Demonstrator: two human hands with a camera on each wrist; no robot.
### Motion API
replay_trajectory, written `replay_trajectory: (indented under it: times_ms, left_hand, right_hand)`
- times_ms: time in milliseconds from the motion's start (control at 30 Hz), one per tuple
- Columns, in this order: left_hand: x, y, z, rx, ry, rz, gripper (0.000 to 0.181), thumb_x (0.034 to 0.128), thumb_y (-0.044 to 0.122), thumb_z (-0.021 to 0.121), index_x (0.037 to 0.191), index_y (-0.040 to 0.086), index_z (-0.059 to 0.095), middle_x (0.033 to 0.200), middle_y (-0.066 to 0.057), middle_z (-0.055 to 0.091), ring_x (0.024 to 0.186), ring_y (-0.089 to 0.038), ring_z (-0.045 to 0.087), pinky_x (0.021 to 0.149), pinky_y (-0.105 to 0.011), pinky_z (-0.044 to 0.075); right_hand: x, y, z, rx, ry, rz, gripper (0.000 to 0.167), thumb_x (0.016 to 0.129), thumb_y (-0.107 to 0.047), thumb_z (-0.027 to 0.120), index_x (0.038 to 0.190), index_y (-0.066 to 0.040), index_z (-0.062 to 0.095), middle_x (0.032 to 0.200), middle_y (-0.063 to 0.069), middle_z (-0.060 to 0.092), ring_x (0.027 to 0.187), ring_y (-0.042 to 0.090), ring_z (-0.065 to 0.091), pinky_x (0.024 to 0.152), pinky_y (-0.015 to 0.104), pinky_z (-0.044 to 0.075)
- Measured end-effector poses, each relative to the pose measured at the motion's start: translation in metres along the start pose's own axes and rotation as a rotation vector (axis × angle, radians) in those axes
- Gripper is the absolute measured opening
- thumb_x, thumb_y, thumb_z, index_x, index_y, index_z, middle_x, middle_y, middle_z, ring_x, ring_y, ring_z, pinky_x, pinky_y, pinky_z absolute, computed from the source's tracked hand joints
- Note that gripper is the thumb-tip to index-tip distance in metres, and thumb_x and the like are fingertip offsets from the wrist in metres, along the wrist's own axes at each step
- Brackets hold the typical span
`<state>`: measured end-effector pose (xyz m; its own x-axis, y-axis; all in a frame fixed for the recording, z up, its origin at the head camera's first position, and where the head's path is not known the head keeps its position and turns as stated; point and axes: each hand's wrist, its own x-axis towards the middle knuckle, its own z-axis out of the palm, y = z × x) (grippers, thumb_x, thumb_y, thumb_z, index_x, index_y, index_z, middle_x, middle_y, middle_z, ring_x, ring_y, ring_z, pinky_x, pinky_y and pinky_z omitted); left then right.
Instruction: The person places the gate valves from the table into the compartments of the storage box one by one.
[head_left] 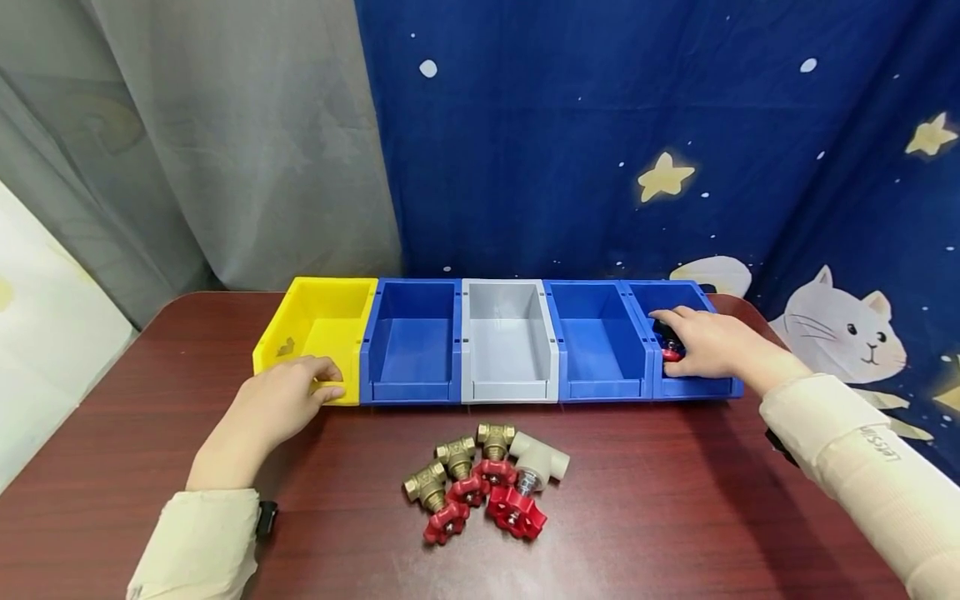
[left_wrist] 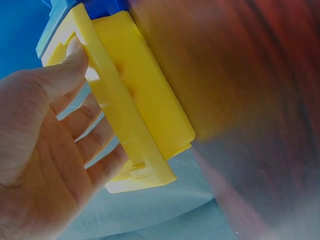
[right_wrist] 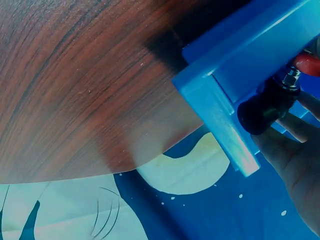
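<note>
At the front of the yellow bin point(head_left: 318, 321), my left hand point(head_left: 281, 400) grips the bin's front lip. In the left wrist view, the thumb lies near the rim's end and the other fingers reach behind it. My right hand point(head_left: 708, 340) is inside the rightmost blue bin point(head_left: 701, 387), holding a black valve point(right_wrist: 267, 107) with a red handle point(head_left: 671, 355). Part of this valve is hidden by the fingers. Three brass valves point(head_left: 456, 454) with red handwheels lie on the table, beside a cream plastic valve point(head_left: 536, 458) with a red handwheel point(head_left: 516, 512).
Between the yellow bin and the rightmost one stand a blue bin point(head_left: 411, 389), a grey bin point(head_left: 510, 389) and another blue bin point(head_left: 606, 388), all side by side. They sit along the far edge of the dark red table point(head_left: 637, 517). Behind hang grey and blue curtains point(head_left: 525, 150).
</note>
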<state>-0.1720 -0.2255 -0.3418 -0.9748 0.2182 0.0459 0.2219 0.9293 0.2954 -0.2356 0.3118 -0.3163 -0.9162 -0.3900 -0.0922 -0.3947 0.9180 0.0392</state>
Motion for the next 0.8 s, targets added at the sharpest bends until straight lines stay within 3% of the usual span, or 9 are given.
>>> replay_trajectory:
  times_ms: [200, 500, 800]
  left_hand:
    - [0.0006, -0.0004, -0.0022, -0.002, 0.001, 0.008, 0.023, 0.0909, 0.028, 0.072, 0.102, 0.008, 0.069, 0.090, -0.003, 0.066, 0.080, -0.023, 0.056, 0.077, -0.050, 0.050]
    - [-0.0012, -0.0003, -0.0022, -0.005, 0.007, 0.013, 0.020, 0.0906, 0.027, 0.073, 0.100, 0.009, 0.069, 0.087, -0.002, 0.065, 0.078, -0.022, 0.056, 0.077, -0.050, 0.050]
    - [-0.0031, 0.0003, -0.0017, -0.005, 0.016, 0.015, 0.019, 0.0905, 0.026, 0.073, 0.099, 0.010, 0.069, 0.087, -0.002, 0.065, 0.078, -0.022, 0.056, 0.077, -0.049, 0.050]
  right_hand:
    - [0.0032, 0.0009, 0.0038, 0.068, -0.035, 0.020, 0.081, 0.079, -0.034, 0.076, 0.141, 0.005, 0.043, 0.128, 0.033, 0.053, 0.110, 0.048, 0.057, 0.090, 0.065, 0.045]
    - [0.0063, 0.0010, 0.0068, 0.136, -0.089, 0.039, 0.079, 0.081, -0.032, 0.074, 0.141, 0.009, 0.042, 0.132, 0.036, 0.051, 0.118, 0.052, 0.052, 0.096, 0.068, 0.039]
    - [0.0049, 0.0031, 0.0101, 0.189, -0.112, 0.042, 0.081, 0.083, -0.037, 0.072, 0.141, 0.010, 0.042, 0.124, 0.034, 0.056, 0.107, 0.045, 0.058, 0.092, 0.064, 0.044]
